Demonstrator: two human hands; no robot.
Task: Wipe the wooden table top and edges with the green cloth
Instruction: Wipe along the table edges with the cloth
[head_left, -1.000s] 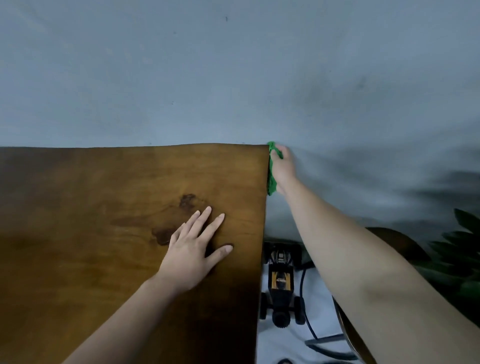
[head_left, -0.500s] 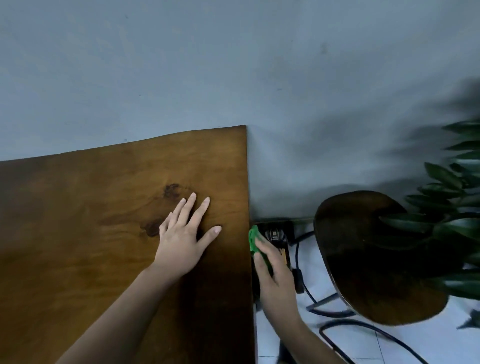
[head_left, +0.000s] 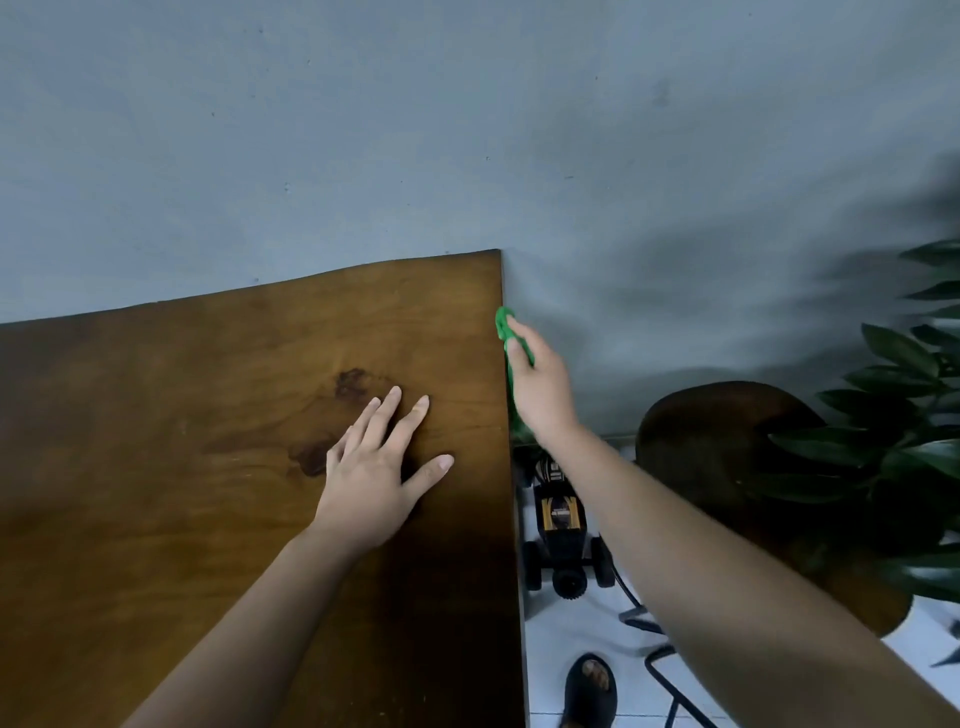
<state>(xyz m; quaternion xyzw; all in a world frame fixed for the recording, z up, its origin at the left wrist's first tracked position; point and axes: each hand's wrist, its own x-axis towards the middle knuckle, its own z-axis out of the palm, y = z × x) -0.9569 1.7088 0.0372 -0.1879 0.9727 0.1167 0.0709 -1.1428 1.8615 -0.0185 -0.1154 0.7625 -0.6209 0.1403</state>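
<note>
gap between table, stool — wall behind, plant right

Small crumpled bright-green cloth, bunched beneath right-hand fingers, pressed against side edge of brown knotted wooden worktop, near far corner.

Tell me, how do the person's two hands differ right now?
The left hand lies flat on the wooden table top, fingers spread; the right hand is off to its side, against the edge. The left hand holds nothing; the right hand holds the green cloth. The right hand reaches nearer the wall than the left hand. Both are bare, with arms outstretched.
</note>
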